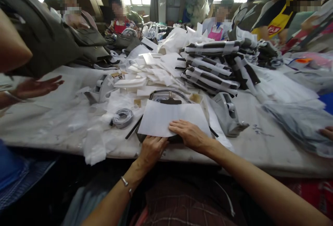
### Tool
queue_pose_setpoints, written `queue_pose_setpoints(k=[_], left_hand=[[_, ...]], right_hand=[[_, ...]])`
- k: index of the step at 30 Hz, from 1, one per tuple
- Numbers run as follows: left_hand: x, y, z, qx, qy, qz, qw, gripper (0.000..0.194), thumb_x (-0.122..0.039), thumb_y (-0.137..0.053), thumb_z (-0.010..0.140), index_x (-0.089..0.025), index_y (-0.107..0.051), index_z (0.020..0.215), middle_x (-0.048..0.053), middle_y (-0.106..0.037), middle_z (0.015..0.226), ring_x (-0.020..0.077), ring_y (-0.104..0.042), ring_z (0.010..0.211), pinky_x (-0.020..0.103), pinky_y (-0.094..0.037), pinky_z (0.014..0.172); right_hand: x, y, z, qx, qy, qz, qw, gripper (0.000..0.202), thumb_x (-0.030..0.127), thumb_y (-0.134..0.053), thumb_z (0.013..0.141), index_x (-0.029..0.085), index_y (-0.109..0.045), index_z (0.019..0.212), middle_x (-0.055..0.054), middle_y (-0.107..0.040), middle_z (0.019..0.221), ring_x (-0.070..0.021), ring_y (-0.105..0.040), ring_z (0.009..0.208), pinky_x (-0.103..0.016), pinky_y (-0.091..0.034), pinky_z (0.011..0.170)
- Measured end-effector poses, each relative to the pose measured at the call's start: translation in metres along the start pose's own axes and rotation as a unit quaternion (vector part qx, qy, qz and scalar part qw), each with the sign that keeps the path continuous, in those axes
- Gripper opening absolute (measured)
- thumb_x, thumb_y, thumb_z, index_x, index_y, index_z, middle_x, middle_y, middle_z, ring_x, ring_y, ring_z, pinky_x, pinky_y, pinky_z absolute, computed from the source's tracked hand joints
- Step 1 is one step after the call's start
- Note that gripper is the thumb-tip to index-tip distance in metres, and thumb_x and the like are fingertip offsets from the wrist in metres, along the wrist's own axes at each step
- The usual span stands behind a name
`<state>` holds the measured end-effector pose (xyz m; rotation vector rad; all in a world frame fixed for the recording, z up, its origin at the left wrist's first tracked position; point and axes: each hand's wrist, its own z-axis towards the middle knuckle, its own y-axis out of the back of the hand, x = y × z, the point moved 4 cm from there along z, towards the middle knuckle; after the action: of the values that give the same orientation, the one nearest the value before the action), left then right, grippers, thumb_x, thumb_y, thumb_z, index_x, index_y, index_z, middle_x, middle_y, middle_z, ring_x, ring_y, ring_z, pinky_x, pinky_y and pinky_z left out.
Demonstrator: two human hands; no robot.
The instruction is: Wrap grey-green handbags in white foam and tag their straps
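A dark handbag [170, 101] with a buckled handle lies at the table's front edge, mostly covered by a white sheet [158, 115]. On the sheet's right part rests my right hand [186, 132], palm down with fingers stretched out. Below the sheet's lower edge, my left hand [154, 147] touches the bag's near side; its fingertips are partly hidden under the sheet, and whether they grip anything is unclear. Dark straps stick out on both sides of the bag.
A tape dispenser [229, 115] stands right of the bag, a grey coil [122, 117] lies left. Behind are white paper pieces [153, 69] and stacked wrapped bundles [210, 69]. Another person's hand [39, 87] reaches in at left. More people stand across the table.
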<state>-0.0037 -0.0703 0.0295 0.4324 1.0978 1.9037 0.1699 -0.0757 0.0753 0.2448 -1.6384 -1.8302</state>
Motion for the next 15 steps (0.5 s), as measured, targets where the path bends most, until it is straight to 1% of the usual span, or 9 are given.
queue_pose_setpoints(k=[4, 7, 9, 11, 13, 15], left_hand=[[0.001, -0.005, 0.001, -0.008, 0.0, 0.006, 1.0, 0.015, -0.021, -0.055, 0.096, -0.019, -0.068, 0.103, 0.006, -0.074, 0.089, 0.0223, -0.069, 0.081, 0.036, -0.052, 0.078], [0.002, -0.002, -0.002, -0.011, -0.011, 0.008, 1.0, 0.018, -0.02, -0.051, 0.097, -0.018, -0.067, 0.105, 0.007, -0.074, 0.091, 0.0222, -0.069, 0.083, 0.035, -0.054, 0.078], [-0.001, 0.007, -0.006, -0.006, -0.026, -0.001, 1.0, 0.021, -0.019, -0.049, 0.098, -0.017, -0.065, 0.111, 0.008, -0.074, 0.096, 0.0225, -0.069, 0.088, 0.036, -0.055, 0.08], [-0.008, 0.024, -0.006, -0.01, -0.044, -0.023, 0.999, 0.022, -0.017, -0.049, 0.097, -0.018, -0.063, 0.115, 0.008, -0.073, 0.1, 0.0211, -0.069, 0.091, 0.035, -0.055, 0.082], [-0.019, 0.044, 0.0, -0.032, -0.066, -0.058, 0.996, 0.02, -0.014, -0.053, 0.096, -0.018, -0.062, 0.113, 0.006, -0.073, 0.1, 0.019, -0.068, 0.092, 0.032, -0.054, 0.084], [-0.026, 0.056, 0.014, -0.043, -0.082, -0.091, 0.992, 0.021, -0.013, -0.056, 0.094, -0.019, -0.061, 0.114, 0.006, -0.073, 0.103, 0.0184, -0.067, 0.099, 0.032, -0.053, 0.089]], right_hand=[[-0.001, -0.003, 0.007, 0.012, 0.032, -0.01, 0.999, 0.039, 0.007, -0.053, 0.091, 0.015, -0.062, 0.128, -0.014, -0.059, 0.137, -0.0252, -0.055, 0.128, -0.044, -0.043, 0.111], [-0.002, -0.006, 0.007, 0.02, 0.048, -0.014, 0.999, 0.038, 0.008, -0.053, 0.093, 0.014, -0.062, 0.129, -0.015, -0.057, 0.139, -0.0251, -0.054, 0.129, -0.042, -0.043, 0.111], [-0.002, -0.007, 0.006, 0.028, 0.051, -0.015, 0.998, 0.038, 0.009, -0.052, 0.094, 0.014, -0.062, 0.13, -0.016, -0.055, 0.141, -0.0249, -0.053, 0.131, -0.041, -0.042, 0.112], [-0.002, -0.009, 0.006, 0.035, 0.051, -0.013, 0.998, 0.038, 0.009, -0.052, 0.095, 0.015, -0.061, 0.131, -0.015, -0.053, 0.143, -0.0242, -0.051, 0.132, -0.041, -0.041, 0.112], [0.0, -0.011, 0.005, 0.037, 0.053, -0.005, 0.998, 0.038, 0.009, -0.051, 0.095, 0.016, -0.061, 0.131, -0.015, -0.053, 0.144, -0.0236, -0.051, 0.132, -0.041, -0.041, 0.112], [0.001, -0.014, 0.005, 0.033, 0.057, 0.006, 0.998, 0.038, 0.01, -0.051, 0.095, 0.015, -0.06, 0.132, -0.015, -0.053, 0.144, -0.0242, -0.05, 0.133, -0.043, -0.041, 0.112]])
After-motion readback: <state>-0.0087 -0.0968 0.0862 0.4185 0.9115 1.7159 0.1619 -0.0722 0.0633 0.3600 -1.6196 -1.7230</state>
